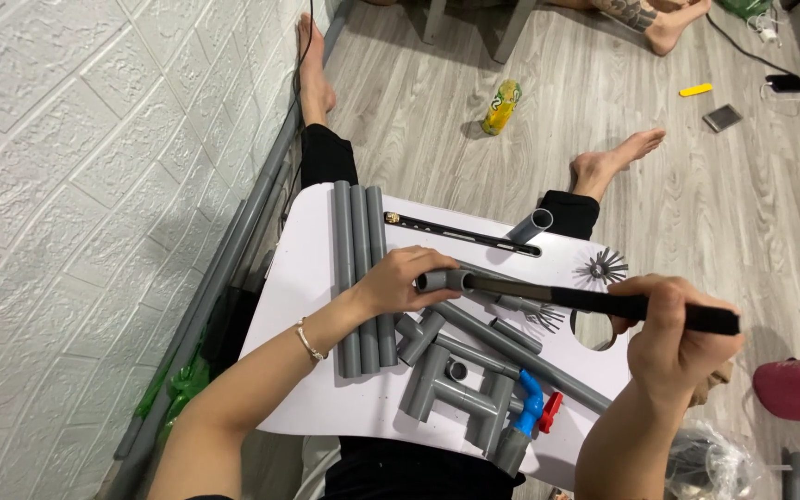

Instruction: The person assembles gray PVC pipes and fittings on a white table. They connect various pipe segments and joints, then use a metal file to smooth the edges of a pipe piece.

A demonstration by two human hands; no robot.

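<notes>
Holding a grey fitting [444, 280] over the white lap table [312, 268], my left hand [398, 281] wrapped tight around it, fingers closed on the body so the open end faces right. My right hand [673, 331] is clamped in a fist on the black handle of a long tool [604, 303], and the tip sits right at the mouth of that fitting, looks like it's just inside, hard to tell how deep.

As for progress, I'd say I'm mid-way. One joined-up frame of pipes [463, 393] with a blue valve [530, 407] and red handle already lies near my lap. Left to do, by the look of it: three long pipes [361, 268] side by side under my left wrist, a few shorter loose ones in the middle, and a short stub [531, 225] standing at the far edge.
</notes>
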